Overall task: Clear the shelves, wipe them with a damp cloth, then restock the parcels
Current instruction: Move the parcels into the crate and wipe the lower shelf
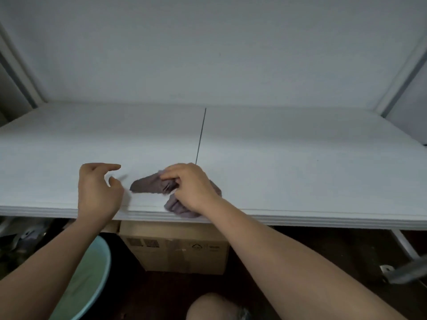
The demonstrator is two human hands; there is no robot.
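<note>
The cloth (159, 184) lies bunched on the white shelf (300, 158), close to the front edge and just below the dark seam (200, 137) between the two shelf panels. The right hand (189, 183) rests on top of the cloth with fingers curled into its folds, holding it against the surface; one flap trails out to the left. The left hand (98, 188) hovers just beside that flap, thumb and forefinger spread and holding nothing. The shelf carries no parcels, so the step in hand appears to be wiping. The cloth is judged soft, limp and light, somewhat heavier and clingier if damp; it will fold and bunch rather than slide as a flat sheet. Best purchase is a broad palm-down hold over the gathered middle, with the loose flap tucked in or spread flat first. Below the shelf stand a cardboard box (178, 248) and a pale green basin (92, 273), the latter near the left forearm.
</note>
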